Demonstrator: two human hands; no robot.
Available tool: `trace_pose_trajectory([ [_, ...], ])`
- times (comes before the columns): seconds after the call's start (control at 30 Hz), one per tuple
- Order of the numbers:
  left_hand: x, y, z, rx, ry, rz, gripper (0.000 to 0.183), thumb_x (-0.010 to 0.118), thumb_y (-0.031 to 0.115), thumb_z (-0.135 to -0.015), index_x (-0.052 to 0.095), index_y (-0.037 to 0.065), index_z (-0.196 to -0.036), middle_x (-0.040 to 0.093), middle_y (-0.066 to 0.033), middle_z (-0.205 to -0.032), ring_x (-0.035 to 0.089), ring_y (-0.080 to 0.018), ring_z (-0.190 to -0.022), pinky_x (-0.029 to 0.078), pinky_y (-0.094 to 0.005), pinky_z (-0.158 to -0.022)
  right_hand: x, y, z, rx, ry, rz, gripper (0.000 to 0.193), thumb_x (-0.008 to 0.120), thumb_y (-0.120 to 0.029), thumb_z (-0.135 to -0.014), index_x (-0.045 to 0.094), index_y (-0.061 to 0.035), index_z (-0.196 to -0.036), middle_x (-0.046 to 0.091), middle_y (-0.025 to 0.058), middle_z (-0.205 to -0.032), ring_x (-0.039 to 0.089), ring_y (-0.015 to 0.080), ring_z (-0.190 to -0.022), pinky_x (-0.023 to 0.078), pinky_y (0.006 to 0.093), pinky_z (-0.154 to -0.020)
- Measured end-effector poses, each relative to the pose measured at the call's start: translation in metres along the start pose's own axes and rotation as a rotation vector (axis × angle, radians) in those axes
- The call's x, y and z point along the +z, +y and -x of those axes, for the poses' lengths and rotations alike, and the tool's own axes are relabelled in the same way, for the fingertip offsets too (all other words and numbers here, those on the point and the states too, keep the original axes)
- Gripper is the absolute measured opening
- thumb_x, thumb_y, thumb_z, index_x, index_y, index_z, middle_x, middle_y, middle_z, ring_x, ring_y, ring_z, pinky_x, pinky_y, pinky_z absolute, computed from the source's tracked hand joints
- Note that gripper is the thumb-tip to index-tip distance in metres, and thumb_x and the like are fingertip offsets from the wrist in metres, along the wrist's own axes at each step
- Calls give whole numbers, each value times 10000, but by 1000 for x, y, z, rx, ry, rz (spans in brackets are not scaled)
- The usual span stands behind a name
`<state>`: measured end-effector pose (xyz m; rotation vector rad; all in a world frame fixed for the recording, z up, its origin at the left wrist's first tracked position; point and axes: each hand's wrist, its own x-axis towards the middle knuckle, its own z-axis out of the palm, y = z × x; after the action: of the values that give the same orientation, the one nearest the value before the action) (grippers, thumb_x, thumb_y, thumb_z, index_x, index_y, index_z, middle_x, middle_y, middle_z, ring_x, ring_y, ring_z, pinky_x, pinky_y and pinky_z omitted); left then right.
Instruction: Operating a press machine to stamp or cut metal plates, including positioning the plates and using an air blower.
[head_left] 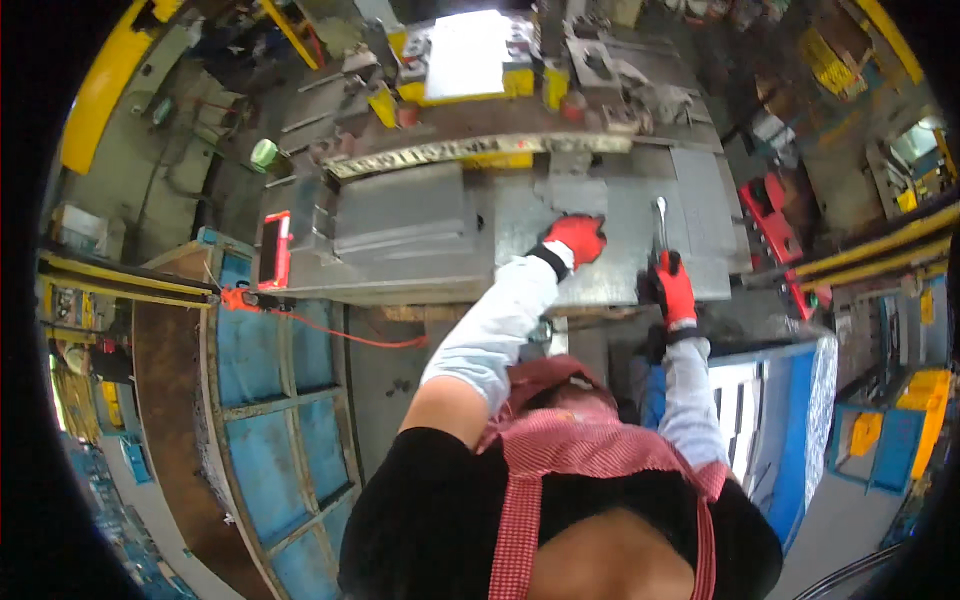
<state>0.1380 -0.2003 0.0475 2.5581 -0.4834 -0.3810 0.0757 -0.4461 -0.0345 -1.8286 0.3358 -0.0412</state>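
Note:
My left hand [577, 241], in a red glove with a dark cuff, is over a flat grey metal sheet [525, 220] on the bench. Its fingertips are hard to make out, so I cannot tell whether it holds anything. Farther right and nearer to me, my right hand [677, 292], in a matching glove, is closed around the near end of a long metal wrench [660, 226]. The wrench points away from me, its bright head lying above the sheet's right part. Beyond my left hand, a small grey plate [578, 193] lies near the machine's bar.
A grey metal block or stack [400, 212] and a red-framed dark panel [273, 250] are left on the bench. Behind runs a marked bar [480, 150]. A blue-panelled frame [262, 365] stands lower left, a blue cabinet [790, 425] lower right, a red rack [775, 235] right.

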Motion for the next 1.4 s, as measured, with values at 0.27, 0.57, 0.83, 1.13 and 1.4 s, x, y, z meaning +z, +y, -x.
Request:
trace_pose_trajectory([
  [0.27, -14, -27, -24, -20, -25, 240, 459, 512, 297, -794, 463, 124, -1216, 555, -125, -1057, 536, -254, -895, 425, -354, -791, -5, -17, 28, 42, 78, -481, 229, 553, -142, -794, 474, -46, -987, 506, 22, -728, 505, 102, -531, 467, 251, -500],
  [0.57, -81, -52, 103, -140, -22, 811, 385, 539, 262, -836, 492, 184, -1210, 500, 13, -671, 396, -64, -534, 376, -231, -467, 83, -225, 18, -135, -378, -358, 500, 577, -96, -786, 400, -33, -1249, 489, 5, -780, 521, 95, -684, 466, 244, -533],
  [0.83, -97, -90, 107, -153, 266, 740, 367, 568, 276, -812, 534, 146, -1154, 605, -76, -843, 533, -146, -713, 443, -272, -675, 201, -356, -130, -155, -870, -159, 191, 615, -192, -759, 602, -79, -913, 543, -33, -751, 482, 60, -657, 400, 223, -587],
  [1.13, -135, -123, 73, -169, 381, 1211, 358, 566, 272, -839, 545, 56, -1124, 582, -10, -984, 500, -99, -886, 417, -250, -714, 111, -257, -52, -405, -473, -244, 429, 579, -138, -802, 447, -11, -1190, 535, 30, -922, 550, 120, -749, 453, 222, -620],
  [1.4, -175, -122, -9, 120, 473, 1745, 372, 451, 329, -882, 504, 68, -1140, 581, -110, -1067, 543, -234, -992, 415, -374, -882, 33, -130, 26, 185, -461, -298, 487, 567, -138, -779, 425, -31, -1232, 575, 44, -796, 530, 104, -590, 471, 252, -529],
])
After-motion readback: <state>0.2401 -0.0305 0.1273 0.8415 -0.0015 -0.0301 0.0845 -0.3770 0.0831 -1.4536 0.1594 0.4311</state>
